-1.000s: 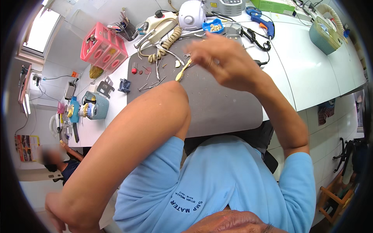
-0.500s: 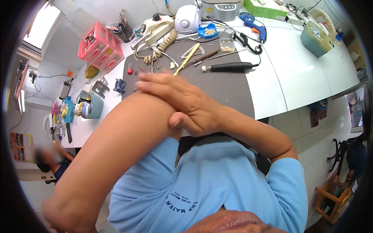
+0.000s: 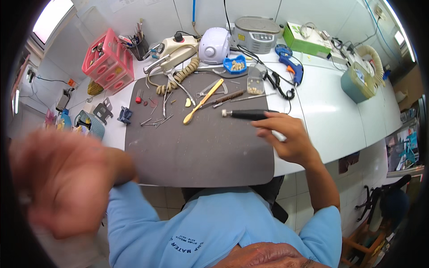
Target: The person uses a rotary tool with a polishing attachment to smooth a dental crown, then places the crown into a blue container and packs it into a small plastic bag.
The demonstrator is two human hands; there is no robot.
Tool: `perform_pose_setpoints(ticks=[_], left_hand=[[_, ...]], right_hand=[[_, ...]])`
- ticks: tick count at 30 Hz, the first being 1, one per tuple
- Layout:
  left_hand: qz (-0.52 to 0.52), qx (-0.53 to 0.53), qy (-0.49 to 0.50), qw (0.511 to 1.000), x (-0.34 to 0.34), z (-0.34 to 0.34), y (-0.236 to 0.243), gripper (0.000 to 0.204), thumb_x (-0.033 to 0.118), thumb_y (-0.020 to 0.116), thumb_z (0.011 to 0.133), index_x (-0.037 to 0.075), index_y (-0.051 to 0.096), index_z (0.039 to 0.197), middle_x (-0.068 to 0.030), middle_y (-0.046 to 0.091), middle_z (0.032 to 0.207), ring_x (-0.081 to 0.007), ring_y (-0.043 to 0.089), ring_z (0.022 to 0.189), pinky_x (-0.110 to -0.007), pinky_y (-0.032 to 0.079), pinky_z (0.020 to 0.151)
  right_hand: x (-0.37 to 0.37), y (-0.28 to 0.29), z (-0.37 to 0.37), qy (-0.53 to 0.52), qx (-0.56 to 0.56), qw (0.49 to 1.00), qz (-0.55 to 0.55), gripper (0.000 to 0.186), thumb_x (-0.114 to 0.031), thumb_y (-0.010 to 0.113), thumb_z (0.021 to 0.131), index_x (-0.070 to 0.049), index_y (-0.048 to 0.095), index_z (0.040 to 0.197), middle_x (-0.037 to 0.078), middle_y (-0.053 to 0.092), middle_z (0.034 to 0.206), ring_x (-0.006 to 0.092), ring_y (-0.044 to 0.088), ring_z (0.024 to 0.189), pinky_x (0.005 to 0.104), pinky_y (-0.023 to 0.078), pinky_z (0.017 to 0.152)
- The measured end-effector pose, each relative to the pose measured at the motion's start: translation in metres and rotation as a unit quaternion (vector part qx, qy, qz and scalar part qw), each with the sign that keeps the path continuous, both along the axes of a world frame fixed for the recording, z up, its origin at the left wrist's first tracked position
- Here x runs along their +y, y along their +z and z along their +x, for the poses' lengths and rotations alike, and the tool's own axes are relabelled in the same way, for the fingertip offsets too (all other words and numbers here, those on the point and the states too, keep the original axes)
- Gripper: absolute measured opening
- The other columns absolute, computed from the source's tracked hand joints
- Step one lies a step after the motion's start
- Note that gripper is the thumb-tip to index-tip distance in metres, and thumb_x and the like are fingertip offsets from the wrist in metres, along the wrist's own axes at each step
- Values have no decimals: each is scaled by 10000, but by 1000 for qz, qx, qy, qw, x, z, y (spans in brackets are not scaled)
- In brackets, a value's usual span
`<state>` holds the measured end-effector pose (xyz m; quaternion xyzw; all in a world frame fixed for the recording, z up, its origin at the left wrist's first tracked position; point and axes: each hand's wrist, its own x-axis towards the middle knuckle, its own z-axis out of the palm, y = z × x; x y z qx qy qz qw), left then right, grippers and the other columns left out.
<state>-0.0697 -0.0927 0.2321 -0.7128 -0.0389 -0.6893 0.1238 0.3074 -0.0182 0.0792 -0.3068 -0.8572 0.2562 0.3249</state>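
Note:
My right hand (image 3: pixel 286 136) is over the right side of the grey mat (image 3: pixel 201 152), fingers curved and thumb apart. Its fingertips overlap the rear of a black rotary handpiece (image 3: pixel 248 115); I cannot tell whether they touch it. Close to the camera at the far left, my raised left hand (image 3: pixel 62 178) is smeared by motion, its fingers unclear. Left of the handpiece lies a slim yellow brush (image 3: pixel 203 102), beside a brown-handled tool (image 3: pixel 230 97) and a clear box of small pale pieces (image 3: pixel 255 85). Several small metal bits (image 3: pixel 156 121) lie on the mat's left.
A pink drawer unit (image 3: pixel 107 62), a white rounded machine (image 3: pixel 214 45) and a grey cleaner-like unit (image 3: pixel 254 35) line the back. A blue tray (image 3: pixel 235 65) holds pale pieces. A blue glue gun (image 3: pixel 292 69), a green box (image 3: pixel 306 40) and a basket (image 3: pixel 357 82) stand right.
My right hand has left my left arm near the elbow and moved right to the black handpiece. My left arm has swung back leftward, uncovering the mat, and its hand has come into view.

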Motion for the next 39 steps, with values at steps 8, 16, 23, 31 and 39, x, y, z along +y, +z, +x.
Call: perform_pose_setpoints(ticks=[8, 16, 23, 31, 39], left_hand=[[-467, 265, 176, 825, 158, 22, -118, 129, 6, 818, 965, 31, 783, 1086, -84, 776, 970, -189, 711, 795, -360, 553, 741], [-465, 352, 228, 780, 238, 78, -171, 153, 180, 854, 970, 104, 796, 1089, -85, 709, 1044, -316, 735, 977, -456, 564, 850], [-466, 346, 227, 782, 254, 85, -197, 256, 202, 873, 957, 97, 779, 1170, -75, 695, 1190, -312, 680, 1110, -464, 558, 921], [-470, 341, 232, 781, 259, 85, -209, 243, 192, 882, 941, 65, 751, 1102, -124, 655, 1255, -342, 648, 1150, -473, 541, 981], [-473, 327, 196, 795, 253, 83, -210, 251, 210, 905, 922, 67, 738, 1043, -151, 678, 1267, -382, 652, 1198, -498, 533, 1031]], right_hand=[[62, 32, 40, -94, -6, 995, 31, 182, 103, 752, 944, 35, 794, 1107, 169, 792, 1023, 279, 769, 839, 350, 599, 732], [186, 36, -4, -105, -115, 988, 6, 122, -86, 808, 977, -10, 795, 1072, 143, 816, 956, 302, 768, 836, 416, 604, 797], [203, 12, 4, -103, -179, 978, 16, 263, -171, 874, 936, -36, 801, 1150, 142, 818, 1033, 319, 778, 1020, 434, 607, 889], [196, 1, 9, -132, -159, 975, -78, 117, -87, 820, 931, -12, 802, 1019, 152, 809, 884, 294, 783, 824, 385, 597, 788], [191, 5, 11, -150, -207, 962, -99, 243, -79, 772, 945, -58, 757, 1187, 104, 743, 776, 307, 717, 723, 453, 532, 702]])
